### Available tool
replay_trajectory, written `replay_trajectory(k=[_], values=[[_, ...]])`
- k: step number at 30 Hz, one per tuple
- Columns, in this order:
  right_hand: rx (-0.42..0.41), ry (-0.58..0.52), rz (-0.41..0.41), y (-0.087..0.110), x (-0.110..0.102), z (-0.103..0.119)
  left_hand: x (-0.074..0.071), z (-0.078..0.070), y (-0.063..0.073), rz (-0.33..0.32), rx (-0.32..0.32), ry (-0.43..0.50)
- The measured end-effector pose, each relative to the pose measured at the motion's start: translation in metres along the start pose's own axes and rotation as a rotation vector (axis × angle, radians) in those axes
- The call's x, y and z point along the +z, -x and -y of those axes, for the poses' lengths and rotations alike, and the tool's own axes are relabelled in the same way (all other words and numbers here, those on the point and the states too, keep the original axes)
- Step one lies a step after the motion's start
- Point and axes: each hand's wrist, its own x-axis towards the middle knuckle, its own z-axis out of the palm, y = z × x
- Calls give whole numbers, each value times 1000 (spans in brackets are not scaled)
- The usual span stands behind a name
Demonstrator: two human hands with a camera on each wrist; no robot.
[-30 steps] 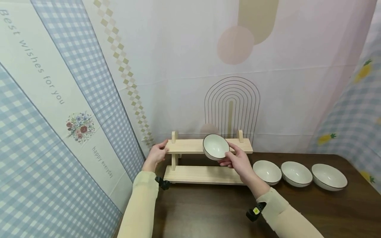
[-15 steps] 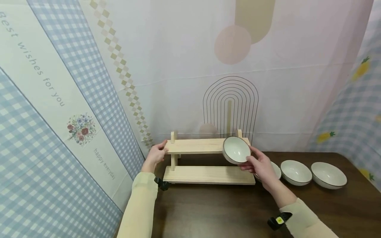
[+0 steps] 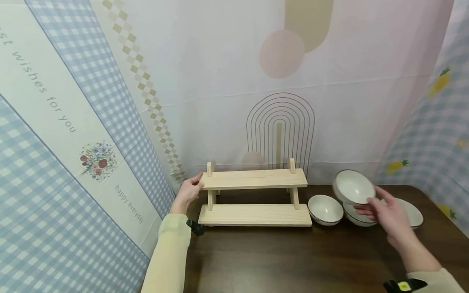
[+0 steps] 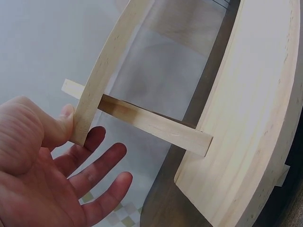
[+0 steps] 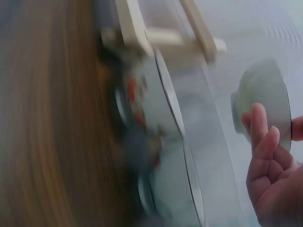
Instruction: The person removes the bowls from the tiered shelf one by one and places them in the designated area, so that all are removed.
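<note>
A light wooden two-tier shelf (image 3: 253,179) stands on the dark table near the wall. My left hand (image 3: 188,193) pinches the left end of its upper board (image 4: 94,90) between thumb and index finger, the other fingers loose below, as the left wrist view shows. My right hand (image 3: 390,213) holds a white bowl (image 3: 353,186) with a dark rim, thumb at the rim and fingers underneath. That bowl is tilted and hangs over the middle bowl (image 3: 357,217) on the table. Whether the two touch I cannot tell. Blur covers much of the right wrist view.
Next to the shelf's right end sits a bowl (image 3: 325,209). Farther right is another bowl (image 3: 409,212), partly behind my right hand. A dark brown table (image 3: 253,260) lies in front of the shelf. Printed cloths (image 3: 205,81) hang behind and at both sides.
My right hand has carried the bowl rightward, from in front of the shelf's upper board to above the bowls on the table. My left hand has kept its grip on the shelf.
</note>
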Motion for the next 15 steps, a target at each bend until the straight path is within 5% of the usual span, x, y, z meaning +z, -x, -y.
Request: replay_trajectory(k=[8, 15], values=[[74, -49, -360, 2, -85, -4, 2, -1, -1, -1, 0, -11], [93, -39, -530, -3, -139, -20, 4, -1, -1, -4, 2, -21]])
